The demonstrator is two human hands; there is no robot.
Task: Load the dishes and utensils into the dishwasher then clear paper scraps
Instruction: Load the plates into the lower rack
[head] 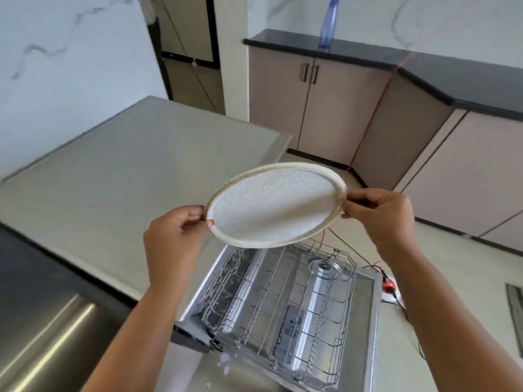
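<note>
A round white speckled plate [276, 206] with a cream rim hangs tilted in the air above the dishwasher. My left hand [172, 239] pinches its left rim and my right hand [380, 215] pinches its right rim. Below the plate, the wire dish rack [283, 309] stands pulled out over the open dishwasher door [369, 321]. A round metal part [324, 267] lies at the rack's far end. No other dishes or utensils show in the rack.
A grey countertop [135, 176] spans the left. A steel sink [48, 335] sits at the lower left. Beige cabinets [325, 108] under a black counter line the back, with a blue bottle [328, 24] on top. Red and black cables [387, 284] lie on the floor at right.
</note>
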